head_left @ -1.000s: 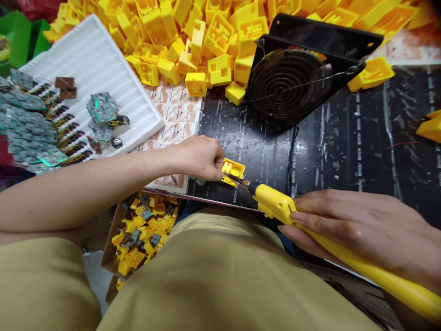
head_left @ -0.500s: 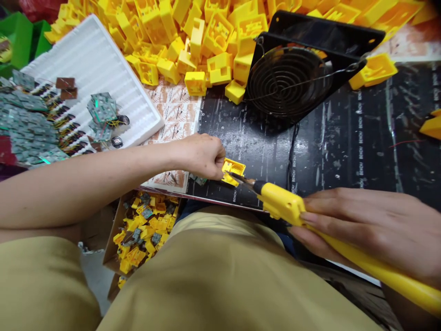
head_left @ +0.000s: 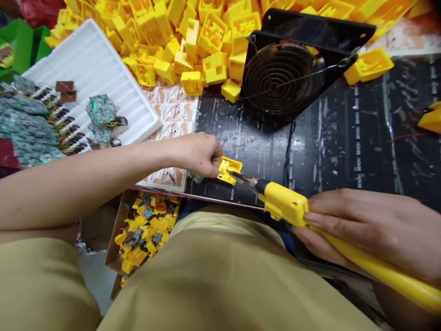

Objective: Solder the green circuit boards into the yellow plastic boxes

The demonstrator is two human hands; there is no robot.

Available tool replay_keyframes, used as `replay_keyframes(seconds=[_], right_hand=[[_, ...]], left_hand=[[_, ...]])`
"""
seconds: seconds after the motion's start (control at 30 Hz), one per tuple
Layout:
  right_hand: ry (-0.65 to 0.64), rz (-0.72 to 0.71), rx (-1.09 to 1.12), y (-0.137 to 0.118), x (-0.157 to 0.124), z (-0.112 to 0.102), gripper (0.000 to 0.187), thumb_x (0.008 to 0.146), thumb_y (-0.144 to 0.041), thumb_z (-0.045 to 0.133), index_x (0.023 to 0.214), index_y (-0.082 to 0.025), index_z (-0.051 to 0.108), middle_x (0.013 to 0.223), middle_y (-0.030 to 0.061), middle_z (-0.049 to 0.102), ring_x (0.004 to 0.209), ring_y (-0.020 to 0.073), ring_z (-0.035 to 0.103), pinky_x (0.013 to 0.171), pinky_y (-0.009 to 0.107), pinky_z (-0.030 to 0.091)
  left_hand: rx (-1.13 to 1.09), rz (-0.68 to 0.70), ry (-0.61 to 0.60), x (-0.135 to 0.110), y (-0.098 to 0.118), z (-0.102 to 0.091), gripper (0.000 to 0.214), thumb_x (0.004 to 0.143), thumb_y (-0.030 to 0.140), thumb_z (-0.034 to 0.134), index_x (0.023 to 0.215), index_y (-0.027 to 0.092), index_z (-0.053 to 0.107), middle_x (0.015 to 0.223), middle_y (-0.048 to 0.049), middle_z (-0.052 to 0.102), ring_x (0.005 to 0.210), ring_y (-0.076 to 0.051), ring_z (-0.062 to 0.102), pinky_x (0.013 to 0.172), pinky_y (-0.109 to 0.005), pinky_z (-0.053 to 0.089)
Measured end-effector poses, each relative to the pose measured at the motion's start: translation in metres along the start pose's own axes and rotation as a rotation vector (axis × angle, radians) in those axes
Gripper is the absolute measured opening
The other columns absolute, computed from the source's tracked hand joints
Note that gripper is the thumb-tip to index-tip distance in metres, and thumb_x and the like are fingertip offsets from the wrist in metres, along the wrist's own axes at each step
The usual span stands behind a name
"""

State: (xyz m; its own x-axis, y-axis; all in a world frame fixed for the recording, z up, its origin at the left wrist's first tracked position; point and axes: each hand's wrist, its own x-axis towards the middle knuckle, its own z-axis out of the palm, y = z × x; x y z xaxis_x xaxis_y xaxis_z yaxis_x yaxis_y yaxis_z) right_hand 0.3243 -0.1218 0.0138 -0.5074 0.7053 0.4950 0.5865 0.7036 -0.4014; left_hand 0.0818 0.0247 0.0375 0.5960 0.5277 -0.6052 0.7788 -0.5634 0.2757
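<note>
We note left hand pinching yellow housing on black mat; right hand clamped around soldering iron, tip touching housing.

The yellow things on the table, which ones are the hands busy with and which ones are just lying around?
In use:
- small yellow housing, pinched by the left hand
- soldering iron, gripped by the right hand, tip at the housing

Lying about:
- pile of yellow housings
- black fan
- white tray with circuit boards
- box of finished parts
</note>
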Motion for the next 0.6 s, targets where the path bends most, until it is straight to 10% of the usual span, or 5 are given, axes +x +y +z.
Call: replay_keyframes(seconds=[0.6], right_hand=[[0.029, -0.014, 0.03, 0.011, -0.011, -0.004, 0.007, 0.096, -0.027, 0.065, 0.096, -0.022, 0.061, 0.081, 0.0011, 0.069, 0.065, 0.0089, 0.066, 0.054, 0.017, 0.054]], left_hand=[[0.006, -0.024, -0.019, 0.001, 0.007, -0.002, 0.008, 0.067, 0.015, 0.066, 0.06, 0.018, 0.065, 0.048, 0.0039, 0.055, 0.047, -0.01, 0.044, 0.056, -0.026, 0.032]])
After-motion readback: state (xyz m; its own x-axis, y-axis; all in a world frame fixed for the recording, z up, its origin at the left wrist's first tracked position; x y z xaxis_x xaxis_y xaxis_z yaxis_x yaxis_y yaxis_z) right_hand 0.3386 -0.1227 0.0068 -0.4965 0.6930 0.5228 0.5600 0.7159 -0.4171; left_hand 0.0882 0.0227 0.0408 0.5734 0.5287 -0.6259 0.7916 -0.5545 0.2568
